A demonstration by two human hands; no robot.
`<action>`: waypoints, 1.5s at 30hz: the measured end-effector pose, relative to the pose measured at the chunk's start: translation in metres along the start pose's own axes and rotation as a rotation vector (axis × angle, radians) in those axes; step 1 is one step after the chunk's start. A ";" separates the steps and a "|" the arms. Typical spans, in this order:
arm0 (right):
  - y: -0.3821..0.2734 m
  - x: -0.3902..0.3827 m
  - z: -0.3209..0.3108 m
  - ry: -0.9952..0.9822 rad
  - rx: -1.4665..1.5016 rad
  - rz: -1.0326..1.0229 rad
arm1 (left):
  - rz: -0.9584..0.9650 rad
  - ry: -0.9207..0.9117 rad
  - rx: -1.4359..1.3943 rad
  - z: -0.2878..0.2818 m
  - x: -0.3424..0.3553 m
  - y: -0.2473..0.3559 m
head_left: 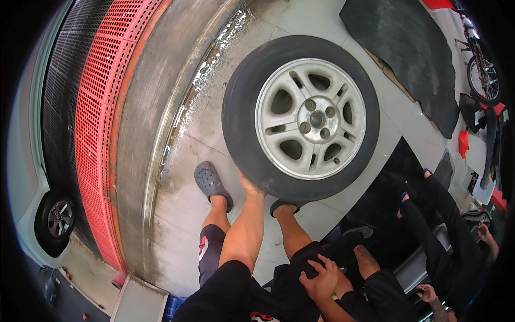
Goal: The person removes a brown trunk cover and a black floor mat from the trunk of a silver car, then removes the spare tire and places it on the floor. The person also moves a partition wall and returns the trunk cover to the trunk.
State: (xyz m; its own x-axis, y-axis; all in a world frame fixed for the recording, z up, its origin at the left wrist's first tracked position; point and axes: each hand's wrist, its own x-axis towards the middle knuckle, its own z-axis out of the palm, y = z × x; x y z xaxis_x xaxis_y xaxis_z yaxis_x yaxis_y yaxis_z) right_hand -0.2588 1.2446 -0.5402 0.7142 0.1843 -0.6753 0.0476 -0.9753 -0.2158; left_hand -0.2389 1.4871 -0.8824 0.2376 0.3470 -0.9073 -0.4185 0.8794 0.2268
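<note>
My left hand (249,185) grips the lower edge of a black tyre (238,123) on a silver alloy wheel (316,118), its fingers mostly hidden behind the rubber. The wheel's face is turned toward me; whether it touches the floor I cannot tell. My right hand (322,276) rests on my dark shorts at the right thigh, fingers spread and holding nothing. My feet in dark clogs (209,180) stand just below the tyre.
Red perforated grating (102,96) and a metal strip run along the left, beside a parked car (27,161). Dark mats (402,59) lie upper right, near a bicycle-type wheel (483,75) and red items. People in dark clothing (440,225) are close at the lower right.
</note>
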 end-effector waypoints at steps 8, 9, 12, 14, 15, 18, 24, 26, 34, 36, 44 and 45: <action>-0.004 -0.018 0.037 0.045 -0.042 -0.075 | -0.206 -0.007 0.032 -0.004 0.008 -0.016; -0.008 -0.020 0.043 0.057 -0.057 -0.083 | -0.251 -0.030 0.067 -0.005 0.006 -0.018; -0.019 -0.022 0.054 0.032 -0.040 -0.080 | -0.410 -0.031 0.136 -0.001 -0.002 -0.029; -0.024 -0.019 0.057 0.048 -0.064 -0.042 | -0.494 -0.002 0.179 -0.001 -0.009 -0.040; -0.025 -0.016 0.058 0.050 -0.063 -0.036 | -0.501 -0.015 0.148 0.001 -0.008 -0.051; -0.029 -0.012 0.059 0.061 -0.068 -0.049 | -0.539 0.009 0.094 -0.004 -0.011 -0.072; -0.021 -0.018 0.053 -0.004 -0.071 -0.006 | -0.441 0.183 0.057 -0.030 -0.022 -0.110; -0.019 -0.021 0.049 -0.026 -0.076 0.003 | -0.422 0.076 0.306 -0.040 -0.038 -0.111; -0.058 -0.025 0.019 -0.183 -0.120 0.025 | -0.093 -0.214 1.007 0.024 -0.192 0.023; -0.071 -0.031 0.012 -0.278 -0.219 -0.063 | 0.069 -0.188 1.153 0.035 -0.222 0.108; -0.185 -0.049 -0.068 -0.520 -0.079 -0.578 | 0.672 0.521 1.060 -0.083 -0.356 0.515; -0.202 -0.050 -0.074 -0.522 0.177 -0.501 | 0.697 0.690 0.962 -0.112 -0.390 0.544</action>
State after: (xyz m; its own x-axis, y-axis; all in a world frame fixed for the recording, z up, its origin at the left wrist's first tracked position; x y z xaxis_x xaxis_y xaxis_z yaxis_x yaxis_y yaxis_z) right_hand -0.2519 1.4234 -0.4106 0.2099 0.6783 -0.7042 0.1358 -0.7334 -0.6660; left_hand -0.6573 1.7943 -0.4447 -0.3675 0.8237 -0.4318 0.5635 0.5666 0.6012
